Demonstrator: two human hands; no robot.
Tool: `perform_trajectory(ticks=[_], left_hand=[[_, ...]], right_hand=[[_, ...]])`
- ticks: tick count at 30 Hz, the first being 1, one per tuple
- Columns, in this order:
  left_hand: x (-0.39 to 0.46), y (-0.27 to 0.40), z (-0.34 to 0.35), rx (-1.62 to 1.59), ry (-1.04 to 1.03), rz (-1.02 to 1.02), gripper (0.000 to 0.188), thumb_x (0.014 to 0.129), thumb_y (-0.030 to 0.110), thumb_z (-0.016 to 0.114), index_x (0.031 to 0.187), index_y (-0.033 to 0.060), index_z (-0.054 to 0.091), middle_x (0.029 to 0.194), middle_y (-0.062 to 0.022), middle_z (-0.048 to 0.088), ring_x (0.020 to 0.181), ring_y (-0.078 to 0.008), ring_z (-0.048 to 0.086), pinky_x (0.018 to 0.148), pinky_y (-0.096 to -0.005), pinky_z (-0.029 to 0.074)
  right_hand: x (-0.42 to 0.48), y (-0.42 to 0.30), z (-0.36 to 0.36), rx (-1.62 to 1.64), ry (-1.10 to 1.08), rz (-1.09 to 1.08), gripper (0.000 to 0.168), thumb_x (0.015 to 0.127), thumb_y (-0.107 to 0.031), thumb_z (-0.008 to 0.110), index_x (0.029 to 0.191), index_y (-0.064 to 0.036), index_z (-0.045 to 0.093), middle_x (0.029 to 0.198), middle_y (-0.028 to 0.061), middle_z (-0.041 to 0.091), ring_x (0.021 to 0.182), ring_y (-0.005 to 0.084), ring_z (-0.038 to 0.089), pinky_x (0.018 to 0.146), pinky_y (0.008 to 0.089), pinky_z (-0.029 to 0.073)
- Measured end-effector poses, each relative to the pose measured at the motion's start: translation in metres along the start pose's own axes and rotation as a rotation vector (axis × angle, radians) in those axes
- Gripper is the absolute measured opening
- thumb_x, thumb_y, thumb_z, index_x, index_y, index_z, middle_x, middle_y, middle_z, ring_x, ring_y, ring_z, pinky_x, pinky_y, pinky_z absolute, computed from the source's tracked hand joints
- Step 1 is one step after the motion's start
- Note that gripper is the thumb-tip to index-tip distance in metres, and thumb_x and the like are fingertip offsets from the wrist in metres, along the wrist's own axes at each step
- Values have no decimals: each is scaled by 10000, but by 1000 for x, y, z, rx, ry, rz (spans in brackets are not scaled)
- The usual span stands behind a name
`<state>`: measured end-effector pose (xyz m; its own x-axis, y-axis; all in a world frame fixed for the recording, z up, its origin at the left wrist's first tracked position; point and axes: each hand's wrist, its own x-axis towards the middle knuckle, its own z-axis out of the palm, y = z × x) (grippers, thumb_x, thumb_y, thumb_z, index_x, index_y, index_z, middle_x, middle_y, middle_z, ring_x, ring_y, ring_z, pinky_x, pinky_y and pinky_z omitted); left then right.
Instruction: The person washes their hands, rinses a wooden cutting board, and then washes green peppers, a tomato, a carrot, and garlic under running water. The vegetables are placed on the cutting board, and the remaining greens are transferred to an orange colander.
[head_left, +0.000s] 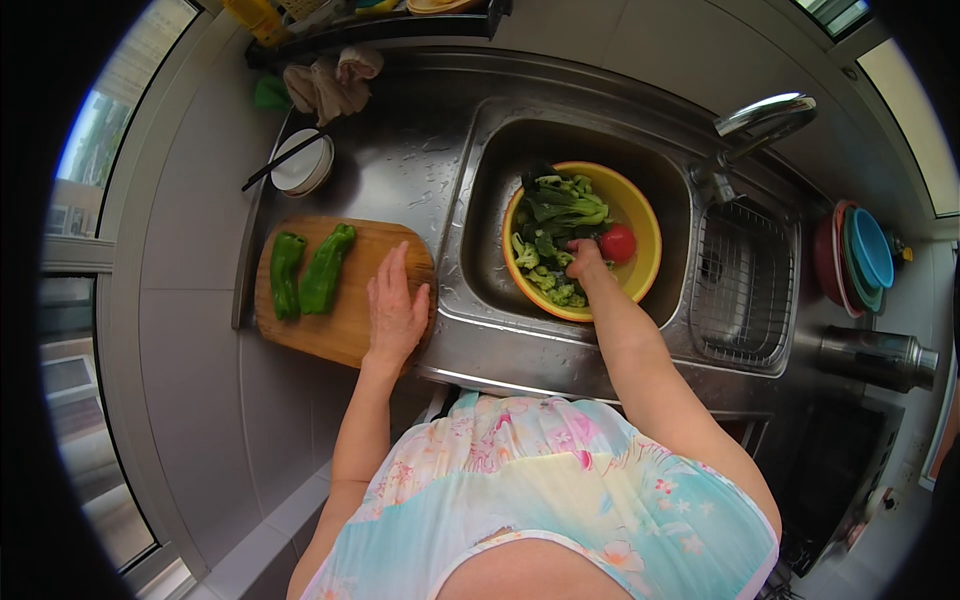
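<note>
My left hand (397, 309) lies flat with fingers extended over the right side of a wooden cutting board (352, 330). Two green peppers (327, 270) rest side by side on the board's left half. In the steel sink basin (487, 217) sits a yellow bowl with an orange rim (646, 225). My right hand (586, 259) reaches into it among the vegetables; its fingertips are partly hidden. Leafy greens (566, 202) fill the bowl's far side, and broccoli florets (551, 281) lie at the near left. A red tomato (618, 243) is just right of my hand.
A chrome faucet (765, 124) arches at the back right, above a smaller basin holding a wire basket (742, 300). Stacked colored basins (870, 247) and a metal flask (874, 358) stand farther right. White bowls (300, 165) with dark chopsticks (281, 161) and cloths (330, 82) are at back left.
</note>
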<state>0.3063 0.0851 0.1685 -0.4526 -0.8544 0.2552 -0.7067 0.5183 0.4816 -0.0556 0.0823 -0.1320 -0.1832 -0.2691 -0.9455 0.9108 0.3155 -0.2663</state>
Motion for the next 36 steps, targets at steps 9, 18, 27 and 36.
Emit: perform_trajectory(ticks=[9, 18, 27, 36], left_hand=[[1, 6, 10, -40, -47, -5, 631, 802, 69, 625, 1375, 37, 364, 1328, -209, 431, 1164, -390, 448, 984, -456, 347], [13, 27, 26, -128, -116, 57, 588, 805, 57, 621, 1347, 32, 394, 1319, -217, 431, 1155, -394, 464, 973, -444, 383], [46, 108, 105, -493, -426, -187, 528, 888, 193, 604, 1339, 15, 397, 1243, -191, 512, 1134, -334, 536, 898, -385, 473], [66, 92, 209, -1312, -600, -789, 381, 931, 329, 577, 1108, -6, 542, 944, -88, 609, 749, -165, 586, 631, -316, 489]], right_hand=[[-72, -8, 17, -113, -196, 82, 98, 835, -160, 515, 905, -102, 552, 977, 79, 623, 805, 309, 540, 815, 454, 439], [-107, -25, -7, -370, -273, 84, 180, 843, -244, 665, 905, -92, 592, 853, 25, 621, 781, 187, 568, 722, 400, 468], [-188, -18, -34, -1169, -264, -978, 323, 822, -125, 679, 1103, -13, 564, 810, 72, 643, 653, 184, 595, 612, 318, 489], [-232, -10, -16, -947, -722, -777, 628, 714, -146, 754, 1224, 72, 458, 1050, 149, 648, 935, 197, 634, 781, 294, 505]])
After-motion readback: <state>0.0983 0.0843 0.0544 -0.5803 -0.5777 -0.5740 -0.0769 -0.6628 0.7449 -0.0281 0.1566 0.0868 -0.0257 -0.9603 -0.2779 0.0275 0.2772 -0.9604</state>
